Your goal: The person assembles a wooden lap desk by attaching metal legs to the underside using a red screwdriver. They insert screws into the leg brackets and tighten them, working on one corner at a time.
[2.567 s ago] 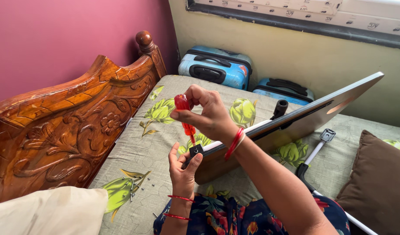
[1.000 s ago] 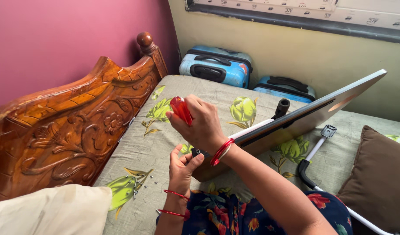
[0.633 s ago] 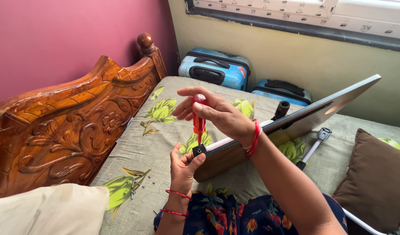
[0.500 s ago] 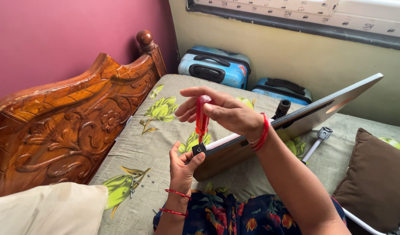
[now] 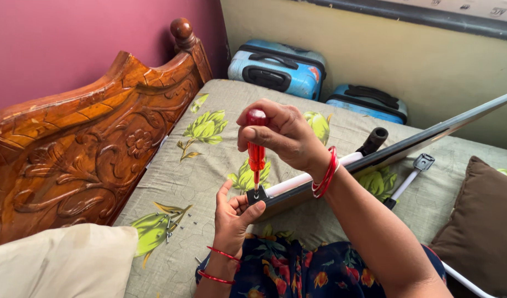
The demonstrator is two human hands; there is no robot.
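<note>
Right hand [image 5: 283, 135] wraps the top of a red-handled screwdriver [image 5: 256, 154], upright, tip set into a small black bracket [image 5: 257, 196] at the corner of a long flat panel [image 5: 385, 157] lying across the lap and bed. Left hand [image 5: 234, 212] pinches that bracket from below. The driver looks light and stiff, its smooth handle likely slippery; the wide panel looks awkward, best steadied near the corner. Loose screws [image 5: 168, 226] lie on the bedsheet [image 5: 176, 165].

A red-handled screwdriver [image 5: 256, 148] stands upright, its tip set on a small black corner bracket [image 5: 257, 195] at the near end of a long flat panel [image 5: 408, 144] slanting across the bed.
</note>
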